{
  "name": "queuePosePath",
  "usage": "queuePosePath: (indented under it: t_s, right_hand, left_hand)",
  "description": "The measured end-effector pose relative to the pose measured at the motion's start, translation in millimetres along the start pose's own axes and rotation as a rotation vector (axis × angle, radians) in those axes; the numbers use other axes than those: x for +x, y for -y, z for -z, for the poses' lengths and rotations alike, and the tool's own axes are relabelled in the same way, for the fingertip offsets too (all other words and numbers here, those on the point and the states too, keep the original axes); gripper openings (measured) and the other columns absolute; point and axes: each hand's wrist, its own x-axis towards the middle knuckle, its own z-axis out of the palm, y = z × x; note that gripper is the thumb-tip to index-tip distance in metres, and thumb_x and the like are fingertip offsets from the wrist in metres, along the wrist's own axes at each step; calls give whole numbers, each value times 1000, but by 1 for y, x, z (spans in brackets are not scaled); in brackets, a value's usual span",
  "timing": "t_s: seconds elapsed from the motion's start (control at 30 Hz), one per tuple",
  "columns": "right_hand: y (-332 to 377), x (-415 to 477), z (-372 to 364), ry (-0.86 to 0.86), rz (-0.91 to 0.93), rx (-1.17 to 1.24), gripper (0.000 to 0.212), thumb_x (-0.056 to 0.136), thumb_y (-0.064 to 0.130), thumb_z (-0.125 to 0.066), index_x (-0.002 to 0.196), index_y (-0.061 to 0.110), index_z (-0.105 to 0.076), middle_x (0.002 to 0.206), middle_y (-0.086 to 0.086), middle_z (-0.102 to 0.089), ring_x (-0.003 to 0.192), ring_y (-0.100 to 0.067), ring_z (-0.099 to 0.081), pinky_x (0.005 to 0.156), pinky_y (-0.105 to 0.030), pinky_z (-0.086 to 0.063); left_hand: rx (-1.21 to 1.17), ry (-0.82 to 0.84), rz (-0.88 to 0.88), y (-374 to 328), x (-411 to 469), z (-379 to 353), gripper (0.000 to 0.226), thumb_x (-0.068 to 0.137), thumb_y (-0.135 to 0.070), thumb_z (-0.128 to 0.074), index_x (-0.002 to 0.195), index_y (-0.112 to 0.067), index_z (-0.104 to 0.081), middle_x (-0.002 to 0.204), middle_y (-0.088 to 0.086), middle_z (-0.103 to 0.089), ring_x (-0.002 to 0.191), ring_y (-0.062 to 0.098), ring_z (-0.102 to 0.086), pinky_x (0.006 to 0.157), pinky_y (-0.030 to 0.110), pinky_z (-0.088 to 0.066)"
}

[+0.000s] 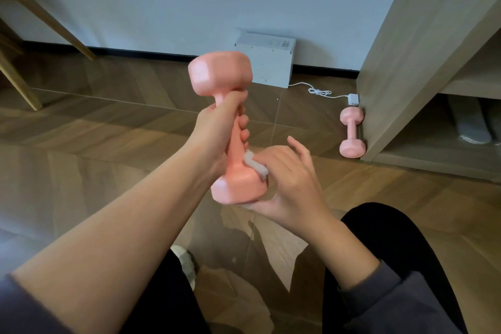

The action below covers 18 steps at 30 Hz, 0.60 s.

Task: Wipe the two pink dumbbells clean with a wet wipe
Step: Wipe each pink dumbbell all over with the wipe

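Observation:
A pink dumbbell (221,73) is held upright in the air at the centre of the view. My left hand (217,127) is wrapped around its handle. My right hand (287,182) presses a crumpled white wet wipe (256,164) against the upper side of the dumbbell's lower head, with the thumb under that head. A second pink dumbbell (352,131) lies on the floor at the right, against the foot of a wooden shelf unit (423,57).
A white box-shaped appliance (268,62) leans on the wall, with a white cable and plug (352,99) running to the shelf unit. Wooden furniture legs (16,81) stand at the left. My knees in black trousers and a white shoe (185,263) are below, on the wood-pattern floor.

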Motion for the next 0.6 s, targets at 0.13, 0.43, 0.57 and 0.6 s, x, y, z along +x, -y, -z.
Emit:
queuePosePath:
  t_s: [0.13, 0.43, 0.57, 0.6]
  right_hand:
    - [-2, 0, 2, -58, 3, 50, 57, 72, 58, -77, 104, 11, -68, 104, 1, -69, 105, -18, -63, 109, -50, -34]
    - [-5, -5, -6, -106, -18, -5, 56, 67, 50, -83, 104, 17, -58, 99, 2, -67, 98, -15, -61, 108, -44, -35]
    - [-9, -2, -7, -18, -65, 64, 58, 65, 49, -83, 106, 11, -67, 104, 2, -68, 107, -17, -61, 113, -48, -29]
    - [-9, -3, -7, -33, -65, 63, 57, 66, 47, -83, 107, 11, -67, 106, 2, -68, 110, -16, -60, 114, -47, -28]
  left_hand:
    - [-18, 90, 18, -3, -2, -4, 26, 84, -34, -68, 84, -19, -47, 53, -4, -45, 41, 12, -40, 43, 21, -37]
    - [-8, 88, 50, 0, 2, -6, 25, 86, -38, -65, 81, -20, -49, 58, -5, -48, 44, 12, -43, 49, 23, -38]
    - [-18, 216, 51, -4, -1, -9, 31, 85, -37, -65, 73, -21, -41, 51, -5, -37, 40, 13, -33, 43, 21, -35]
    - [-26, 217, 50, -4, -2, -10, 31, 86, -35, -66, 73, -20, -43, 52, -4, -41, 41, 13, -38, 45, 22, -39]
